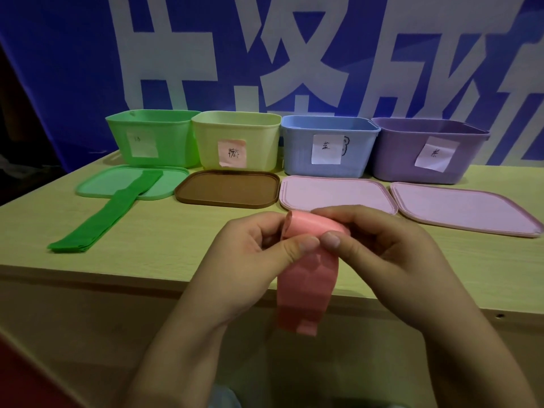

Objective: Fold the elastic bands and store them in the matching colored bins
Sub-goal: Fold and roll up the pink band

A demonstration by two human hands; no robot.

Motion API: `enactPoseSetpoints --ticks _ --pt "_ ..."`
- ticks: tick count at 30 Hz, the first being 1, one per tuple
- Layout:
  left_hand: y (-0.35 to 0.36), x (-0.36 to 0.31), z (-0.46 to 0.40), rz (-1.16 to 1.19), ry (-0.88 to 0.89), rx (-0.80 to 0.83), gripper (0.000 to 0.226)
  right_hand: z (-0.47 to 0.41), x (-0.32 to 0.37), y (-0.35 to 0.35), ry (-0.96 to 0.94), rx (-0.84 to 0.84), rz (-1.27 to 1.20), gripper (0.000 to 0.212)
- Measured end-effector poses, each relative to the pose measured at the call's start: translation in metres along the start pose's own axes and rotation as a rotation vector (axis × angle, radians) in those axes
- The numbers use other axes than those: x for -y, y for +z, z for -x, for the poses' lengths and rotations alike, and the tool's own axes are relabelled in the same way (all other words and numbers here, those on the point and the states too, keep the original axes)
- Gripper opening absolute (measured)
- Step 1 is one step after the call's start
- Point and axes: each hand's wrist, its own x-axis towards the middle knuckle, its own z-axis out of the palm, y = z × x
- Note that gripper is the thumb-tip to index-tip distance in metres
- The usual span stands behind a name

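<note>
A pink elastic band [306, 278] is pinched between my left hand [250, 254] and my right hand [379, 248] above the table's front edge. Its top is rolled over my fingers and its tail hangs down past the edge. A green elastic band [106, 213] lies flat on the table at left, its far end resting on a green lid [97, 187]. Four open bins stand in a row at the back: green [147, 136], pale yellow with a pink label [235, 139], blue [326, 145], purple [426, 151].
In front of the bins lie lids: a brown one [229, 188] and two pink ones [332, 192] [462, 207]. A blue banner with large white characters [294, 54] hangs behind the wooden table [164, 240].
</note>
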Motion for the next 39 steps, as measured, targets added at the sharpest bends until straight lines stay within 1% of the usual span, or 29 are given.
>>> enactPoseSetpoints --ticks 4,8,12,16,19,21,25,29,31,33,34,36,39 --pt "0.0 0.003 -0.003 0.083 -0.042 0.016 0.024 0.0 -0.003 -0.001 -0.027 -0.05 0.047 0.025" --pt "0.0 0.004 -0.004 0.099 -0.039 0.04 0.027 0.0 -0.008 0.0 -0.029 -0.067 0.109 0.031" --pt "-0.001 0.007 -0.005 0.078 -0.034 0.004 0.029 0.001 -0.004 -0.002 -0.047 -0.088 0.064 0.023" --pt "-0.002 0.009 -0.005 0.02 -0.056 0.024 0.026 0.001 0.001 -0.001 -0.054 -0.093 -0.016 0.02" --pt "0.002 0.011 -0.005 -0.036 -0.104 0.008 0.013 0.002 0.0 0.0 -0.018 -0.152 -0.111 0.017" --pt "0.004 0.012 -0.004 -0.06 -0.116 -0.003 0.01 0.002 0.001 0.001 -0.025 -0.174 -0.111 0.019" --pt "0.007 0.01 -0.003 -0.074 -0.095 -0.017 0.013 0.003 0.002 0.003 -0.026 -0.208 -0.107 0.018" --pt "0.007 0.012 -0.003 -0.08 -0.097 -0.021 0.011 0.003 0.004 0.002 -0.019 -0.205 -0.112 0.023" --pt "0.008 0.013 -0.003 -0.057 -0.101 -0.055 0.012 0.003 0.006 0.0 -0.018 -0.195 -0.102 0.024" --pt "0.007 0.013 -0.004 -0.027 -0.101 -0.062 0.005 0.002 0.006 -0.001 -0.022 -0.185 -0.097 0.023" --pt "0.007 0.012 -0.005 -0.006 -0.105 -0.053 0.005 0.002 0.005 -0.002 -0.025 -0.182 -0.096 0.022" --pt "0.006 0.011 -0.004 0.04 -0.116 -0.046 0.016 0.002 0.003 -0.003 -0.039 -0.171 -0.078 0.018" --pt "0.005 0.009 -0.003 0.052 -0.134 -0.035 0.023 0.002 -0.001 -0.004 -0.064 -0.173 -0.03 0.022"
